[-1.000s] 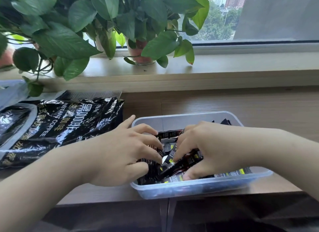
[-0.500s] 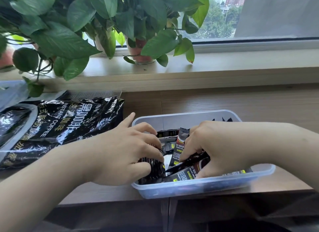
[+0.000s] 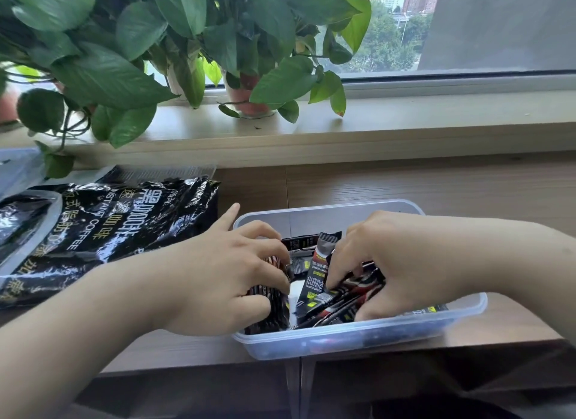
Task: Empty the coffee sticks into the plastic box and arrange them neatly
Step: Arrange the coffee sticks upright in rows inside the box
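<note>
Left hand point(image 3: 218, 278) grips a bunch of coffee sticks point(image 3: 271, 312) at the left end of the plastic box point(image 3: 343, 343). Right hand point(image 3: 392, 262) clutches more sticks mid-box, just beside.

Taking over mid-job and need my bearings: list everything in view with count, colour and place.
plastic box: one, clear, at the table's near edge, centre
coffee sticks: many, black, jumbled inside the box
coffee bag: one, black, lying left of the box
potted plants: several, green, on the windowsill
table: one, brown wood
left hand: grips a bundle of sticks at the box's left end
right hand: fingers curled round sticks, right half
</note>
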Demonstrator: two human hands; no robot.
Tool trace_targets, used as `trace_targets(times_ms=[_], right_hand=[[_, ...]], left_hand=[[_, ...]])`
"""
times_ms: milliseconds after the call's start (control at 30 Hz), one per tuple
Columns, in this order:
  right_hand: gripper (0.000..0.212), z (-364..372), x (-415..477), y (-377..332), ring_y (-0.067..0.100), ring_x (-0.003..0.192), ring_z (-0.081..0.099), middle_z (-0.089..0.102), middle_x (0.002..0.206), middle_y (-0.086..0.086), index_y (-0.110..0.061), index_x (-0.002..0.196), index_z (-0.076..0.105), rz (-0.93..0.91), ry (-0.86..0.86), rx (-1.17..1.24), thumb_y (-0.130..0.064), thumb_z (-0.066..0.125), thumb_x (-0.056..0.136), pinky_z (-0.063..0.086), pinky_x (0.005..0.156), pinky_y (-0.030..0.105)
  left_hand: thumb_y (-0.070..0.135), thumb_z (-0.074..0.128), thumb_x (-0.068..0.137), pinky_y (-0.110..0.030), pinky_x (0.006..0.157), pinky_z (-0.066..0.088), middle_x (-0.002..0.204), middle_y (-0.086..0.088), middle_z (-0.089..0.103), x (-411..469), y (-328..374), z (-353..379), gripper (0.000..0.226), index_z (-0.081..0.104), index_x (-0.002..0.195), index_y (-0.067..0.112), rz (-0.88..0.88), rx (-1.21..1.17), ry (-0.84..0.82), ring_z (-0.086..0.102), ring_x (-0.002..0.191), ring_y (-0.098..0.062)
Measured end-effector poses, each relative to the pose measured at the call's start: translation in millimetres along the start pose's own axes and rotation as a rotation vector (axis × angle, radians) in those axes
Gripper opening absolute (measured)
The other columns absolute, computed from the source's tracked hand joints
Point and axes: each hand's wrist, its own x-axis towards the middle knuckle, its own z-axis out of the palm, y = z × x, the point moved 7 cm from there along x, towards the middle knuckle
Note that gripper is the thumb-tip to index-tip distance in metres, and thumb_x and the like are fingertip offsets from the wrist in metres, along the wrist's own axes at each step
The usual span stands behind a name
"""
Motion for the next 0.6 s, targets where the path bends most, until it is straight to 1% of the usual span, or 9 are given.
trace_targets(times_ms=[100,233,333,400,433,467,567,600], right_hand=[[0.035,1,3,3,0.009,0.088,0.065,0.070,0.096,-0.011,-0.040,0.108,0.072,0.018,0.041,0.013,-0.044,0.076,0.074,0.055,0.081,0.036],[0.026,-1,2,3,0.010,0.079,0.066,0.072,0.089,-0.007,-0.036,0.102,0.075,0.012,0.086,0.026,-0.035,0.074,0.076,0.055,0.076,0.034],[0.021,-6,-1,3,0.004,0.083,0.064,0.071,0.091,-0.013,-0.034,0.100,0.076,0.007,0.127,0.039,-0.035,0.073,0.079,0.052,0.078,0.026],[0.017,-8,-4,3,-0.001,0.084,0.061,0.069,0.087,-0.020,-0.034,0.096,0.076,0.000,0.157,0.041,-0.035,0.074,0.080,0.048,0.077,0.018],[0.016,-9,-5,3,-0.001,0.083,0.061,0.067,0.084,-0.021,-0.034,0.095,0.076,0.003,0.167,0.043,-0.035,0.074,0.079,0.047,0.076,0.017],[0.016,-10,-6,3,0.000,0.082,0.062,0.067,0.083,-0.022,-0.035,0.095,0.076,0.012,0.172,0.051,-0.036,0.074,0.079,0.048,0.076,0.018],[0.018,-11,-10,5,0.004,0.082,0.066,0.073,0.087,-0.018,-0.036,0.097,0.076,0.044,0.165,0.093,-0.036,0.075,0.079,0.052,0.079,0.025],[0.018,-11,-11,5,0.004,0.082,0.067,0.074,0.088,-0.018,-0.036,0.097,0.077,0.051,0.172,0.109,-0.035,0.075,0.079,0.052,0.079,0.025]], left_hand=[[0.052,0.011,0.069,-0.058,0.122,-0.012,0.142,0.028,0.036,0,-1,1,0.077,0.051,0.135,0.052,-0.009,-0.003,0.000,0.005,0.142,0.006],[0.052,0.012,0.069,-0.060,0.122,-0.011,0.140,0.029,0.037,1,-2,1,0.078,0.051,0.135,0.056,-0.011,-0.018,-0.001,0.006,0.142,0.008],[0.052,0.013,0.069,-0.060,0.122,-0.012,0.140,0.029,0.037,2,-1,-2,0.077,0.054,0.134,0.056,-0.008,-0.037,0.004,0.007,0.142,0.009],[0.052,0.014,0.069,-0.060,0.121,-0.013,0.139,0.029,0.039,3,0,-3,0.076,0.056,0.132,0.056,-0.004,-0.045,0.008,0.008,0.141,0.010],[0.052,0.014,0.069,-0.060,0.121,-0.014,0.137,0.028,0.041,4,0,-3,0.076,0.056,0.132,0.056,-0.003,-0.051,0.010,0.010,0.141,0.011],[0.052,0.014,0.069,-0.060,0.121,-0.014,0.136,0.028,0.043,4,0,-3,0.076,0.056,0.132,0.055,-0.004,-0.055,0.010,0.011,0.140,0.011],[0.052,0.013,0.067,-0.059,0.120,-0.017,0.136,0.028,0.044,5,0,-3,0.080,0.051,0.137,0.056,-0.004,-0.053,0.009,0.010,0.140,0.013],[0.052,0.012,0.067,-0.059,0.120,-0.017,0.138,0.028,0.043,5,0,-3,0.081,0.050,0.138,0.055,-0.003,-0.054,0.012,0.008,0.140,0.013]])
